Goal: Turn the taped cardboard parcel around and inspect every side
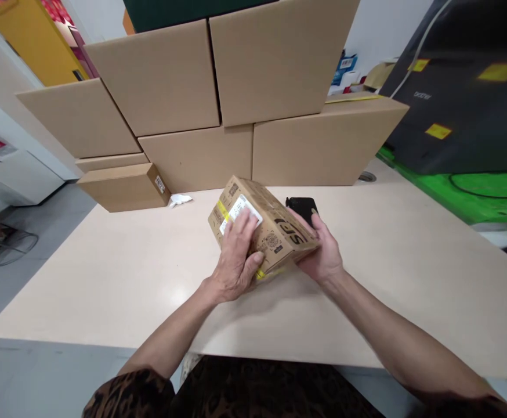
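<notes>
A small brown cardboard box point(275, 217), with black print and yellow tape, is tilted above the table. My left hand point(236, 258) lies with its fingers flat across the white label point(240, 212) on the box's near left face, thumb spread toward the lower edge. Around the right end of the box, my right hand point(323, 249) grips the corner, its palm partly hidden underneath. Just behind that hand a black object point(303, 208), perhaps a phone or pouch, rests on the table, partly covered by the fingers.
Large plain cartons point(275, 64) stand stacked along the back of the pale table point(118, 278). A smaller carton point(123, 187) sits at the back left beside a crumpled white paper point(179, 200). A dark machine point(462, 87) stands on a green surface point(475, 194) at right.
</notes>
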The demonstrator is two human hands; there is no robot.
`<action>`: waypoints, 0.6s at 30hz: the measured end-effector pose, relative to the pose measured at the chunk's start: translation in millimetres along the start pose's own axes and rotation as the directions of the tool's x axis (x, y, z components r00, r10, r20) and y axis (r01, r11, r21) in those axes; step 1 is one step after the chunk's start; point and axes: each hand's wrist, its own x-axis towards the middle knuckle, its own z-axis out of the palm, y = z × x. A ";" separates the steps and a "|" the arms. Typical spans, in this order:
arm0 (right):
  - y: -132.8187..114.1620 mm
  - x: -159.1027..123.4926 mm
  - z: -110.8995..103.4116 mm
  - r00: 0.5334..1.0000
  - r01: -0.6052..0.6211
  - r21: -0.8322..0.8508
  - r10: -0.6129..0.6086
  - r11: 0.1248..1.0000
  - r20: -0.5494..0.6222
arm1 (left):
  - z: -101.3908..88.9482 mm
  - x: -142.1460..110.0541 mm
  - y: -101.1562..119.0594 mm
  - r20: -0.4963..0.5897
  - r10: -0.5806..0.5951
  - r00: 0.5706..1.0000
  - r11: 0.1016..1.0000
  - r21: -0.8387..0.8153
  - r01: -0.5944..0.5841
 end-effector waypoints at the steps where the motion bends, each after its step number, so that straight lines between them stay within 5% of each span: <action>1: -0.4 -2.6 0.3 0.998 0.070 -0.009 -0.070 0.998 -0.001 | 2.2 1.3 1.1 -0.085 -0.059 0.995 0.998 -0.025 0.057; 4: -2.4 -13.1 -1.3 0.932 0.359 -0.142 -0.345 0.923 0.114 | 3.5 9.2 8.9 -0.162 -0.308 0.938 0.909 -0.341 0.239; 7: -5.7 -23.4 -4.9 0.788 0.604 -0.339 -0.480 0.721 0.384 | -2.1 16.6 14.5 0.041 -0.507 0.861 0.512 -0.789 0.339; 8: -7.2 -26.4 -5.3 0.702 0.703 -0.382 -0.498 0.600 0.510 | -4.3 17.2 13.9 0.120 -0.530 0.839 0.366 -0.861 0.354; 11: -11.2 -34.4 -1.8 0.315 0.948 -0.296 -0.486 0.119 0.815 | -7.7 11.6 3.8 0.349 -0.543 0.764 0.001 -0.909 0.416; 12: -11.6 -36.7 0.6 0.223 0.966 -0.259 -0.486 -0.006 0.845 | -7.2 8.3 -1.1 0.374 -0.546 0.750 -0.069 -0.912 0.405; 13: -11.3 -38.5 3.1 0.189 0.959 -0.270 -0.512 -0.088 0.838 | -6.0 5.0 -6.0 0.379 -0.553 0.742 -0.111 -0.916 0.386; 14: -10.3 -39.5 5.3 0.219 0.932 -0.341 -0.563 -0.120 0.797 | -4.4 2.2 -10.5 0.376 -0.565 0.734 -0.135 -0.920 0.368; 15: -8.8 -39.7 6.8 0.299 0.885 -0.455 -0.622 -0.104 0.723 | -2.8 0.4 -14.0 0.368 -0.580 0.727 -0.142 -0.924 0.355; 18: -4.5 -34.4 6.4 0.607 0.656 -0.741 -0.684 0.143 0.404 | -0.8 1.3 -16.0 0.350 -0.596 0.723 -0.086 -0.923 0.376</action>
